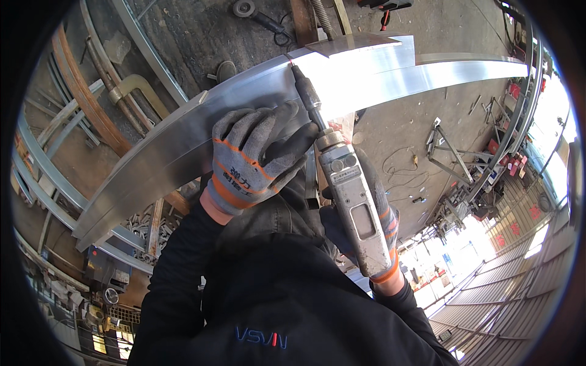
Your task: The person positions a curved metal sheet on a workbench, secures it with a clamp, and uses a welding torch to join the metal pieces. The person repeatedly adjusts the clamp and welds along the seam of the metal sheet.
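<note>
A handheld laser welding gun (349, 183) with a silver body, knurled brass collar and dark nozzle slants up across the middle. My right hand (386, 226), in a grey and orange glove, is wrapped round its body, partly hidden behind it. The nozzle tip meets the edge of a long curved sheet-metal piece (152, 152), where a small reddish spot shows. My left hand (253, 155), gloved alike, lies over the metal with its fingers apart. One of its dark fingertips is beside the gun's neck, and I cannot tell whether it touches. Glare whitens the metal right of the nozzle.
An angle grinder (259, 18) lies on the floor beyond the metal. A C-clamp (137, 91) and rusty curved bars (85, 91) stand at the left. Loose cable (400, 168) and a metal frame (452, 149) are on the floor to the right.
</note>
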A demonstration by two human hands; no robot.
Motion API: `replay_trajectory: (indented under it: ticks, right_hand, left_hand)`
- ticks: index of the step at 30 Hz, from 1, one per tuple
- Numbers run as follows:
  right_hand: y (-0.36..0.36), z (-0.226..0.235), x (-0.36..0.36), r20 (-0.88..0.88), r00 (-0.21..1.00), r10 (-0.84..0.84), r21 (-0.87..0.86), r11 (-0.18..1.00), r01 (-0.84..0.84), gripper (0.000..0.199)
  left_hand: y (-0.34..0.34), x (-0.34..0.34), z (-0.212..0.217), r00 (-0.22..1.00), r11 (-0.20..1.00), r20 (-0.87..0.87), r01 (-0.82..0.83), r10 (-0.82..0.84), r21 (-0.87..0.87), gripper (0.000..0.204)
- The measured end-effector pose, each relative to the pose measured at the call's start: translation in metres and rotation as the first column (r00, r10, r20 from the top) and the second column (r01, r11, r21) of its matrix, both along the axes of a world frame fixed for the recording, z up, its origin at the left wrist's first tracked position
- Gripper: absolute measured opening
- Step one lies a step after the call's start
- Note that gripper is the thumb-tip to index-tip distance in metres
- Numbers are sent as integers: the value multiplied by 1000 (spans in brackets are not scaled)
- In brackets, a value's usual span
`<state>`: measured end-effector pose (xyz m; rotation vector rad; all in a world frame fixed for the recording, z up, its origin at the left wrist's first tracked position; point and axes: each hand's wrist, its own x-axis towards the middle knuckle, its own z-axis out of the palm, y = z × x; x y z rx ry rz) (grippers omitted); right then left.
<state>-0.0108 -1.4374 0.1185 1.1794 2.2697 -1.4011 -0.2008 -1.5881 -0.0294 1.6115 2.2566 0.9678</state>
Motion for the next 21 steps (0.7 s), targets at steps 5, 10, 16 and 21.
replay_trajectory:
  ticks: [5, 10, 16, 21]
  right_hand:
    - [8, -2, -3, -27, 985, 168, 97, 982, -165, 31]
    - [1, 3, -8, 4, 1000, 30, 11, 999, -30, 28]
    - [-4, 2, -7, 44, 983, -177, -172, 968, 182, 29]
    - [-4, 2, -4, -26, 999, -24, -67, 997, 22, 32]
  left_hand:
    - [0, 0, -2, 1000, 1000, -1, -4, 4, 23, 63]
    - [0, 1, -4, 1000, 999, 5, -16, 15, 35, 63]
    - [-2, 0, -1, 999, 1000, 51, -8, 9, -21, 62]
    - [-2, -1, 1, 998, 1000, 60, -7, 8, -23, 56]
